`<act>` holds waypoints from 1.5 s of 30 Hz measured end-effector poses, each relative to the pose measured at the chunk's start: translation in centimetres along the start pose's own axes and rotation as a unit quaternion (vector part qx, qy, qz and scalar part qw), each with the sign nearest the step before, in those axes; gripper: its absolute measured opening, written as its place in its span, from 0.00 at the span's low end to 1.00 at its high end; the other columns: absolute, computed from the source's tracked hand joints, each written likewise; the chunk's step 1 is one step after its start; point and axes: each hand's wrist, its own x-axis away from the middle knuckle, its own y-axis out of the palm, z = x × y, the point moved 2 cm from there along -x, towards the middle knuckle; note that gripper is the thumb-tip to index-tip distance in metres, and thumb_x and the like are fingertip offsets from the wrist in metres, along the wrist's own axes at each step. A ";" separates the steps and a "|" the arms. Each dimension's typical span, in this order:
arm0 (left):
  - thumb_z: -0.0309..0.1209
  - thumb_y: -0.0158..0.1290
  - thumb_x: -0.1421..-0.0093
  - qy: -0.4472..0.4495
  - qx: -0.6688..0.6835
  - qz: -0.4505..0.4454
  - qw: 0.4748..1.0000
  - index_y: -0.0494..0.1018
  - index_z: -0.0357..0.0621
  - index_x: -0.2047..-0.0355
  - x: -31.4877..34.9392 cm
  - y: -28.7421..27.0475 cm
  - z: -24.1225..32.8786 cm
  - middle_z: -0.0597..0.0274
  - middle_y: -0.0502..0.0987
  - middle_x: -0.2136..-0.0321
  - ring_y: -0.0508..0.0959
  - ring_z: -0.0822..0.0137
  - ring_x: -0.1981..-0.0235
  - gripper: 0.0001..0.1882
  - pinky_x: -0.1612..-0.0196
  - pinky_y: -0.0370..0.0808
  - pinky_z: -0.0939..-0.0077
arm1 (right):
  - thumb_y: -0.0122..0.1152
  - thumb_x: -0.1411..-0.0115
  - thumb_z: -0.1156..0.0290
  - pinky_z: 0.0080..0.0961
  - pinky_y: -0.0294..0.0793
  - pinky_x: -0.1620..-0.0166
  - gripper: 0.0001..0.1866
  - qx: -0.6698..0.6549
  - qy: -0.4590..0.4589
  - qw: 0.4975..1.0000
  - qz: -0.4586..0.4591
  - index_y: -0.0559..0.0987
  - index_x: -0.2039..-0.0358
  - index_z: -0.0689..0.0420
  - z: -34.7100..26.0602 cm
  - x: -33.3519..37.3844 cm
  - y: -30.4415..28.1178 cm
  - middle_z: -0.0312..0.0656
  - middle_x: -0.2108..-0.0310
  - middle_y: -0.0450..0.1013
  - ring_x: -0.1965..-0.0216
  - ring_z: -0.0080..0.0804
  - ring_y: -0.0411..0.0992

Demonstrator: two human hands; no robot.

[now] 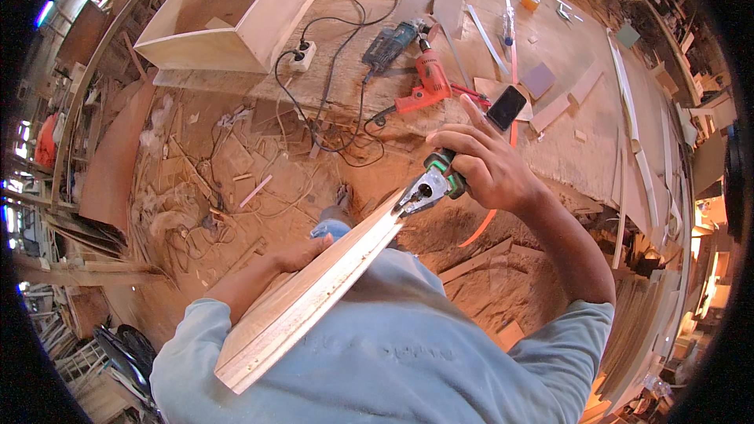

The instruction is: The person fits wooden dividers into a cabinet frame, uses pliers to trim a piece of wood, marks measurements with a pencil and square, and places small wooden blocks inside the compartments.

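A pale wooden board [314, 298] lies tilted across my front, its near end against my shirt and its narrow edge upward. My left hand [302, 254] grips it from the left side, with most of the fingers hidden behind the board. In my right hand [491, 161] is a pair of pliers [425, 191] with black and green handles. Its metal jaws meet the board's far end at the edge. Whether they pinch a nail there is too small to tell.
Ahead stands a workbench [503, 39] with an open wooden box [259, 35], a red drill [428, 82], a teal power tool [390, 49], a phone [506, 107] and a white power socket [303, 56]. Cables hang over its near edge. Wood scraps [204, 180] litter the dusty floor.
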 end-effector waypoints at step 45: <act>0.67 0.32 0.31 -0.003 0.178 0.161 0.971 0.74 0.46 0.43 7.4 -1.6 -6.2 0.65 0.77 0.59 0.75 0.70 0.58 0.40 0.56 0.74 0.71 | 0.56 0.34 0.78 0.36 0.72 0.47 0.17 -0.173 0.557 0.811 -0.051 0.73 0.45 0.63 1.5 14.3 11.8 0.43 0.56 0.75 0.54 0.36 0.73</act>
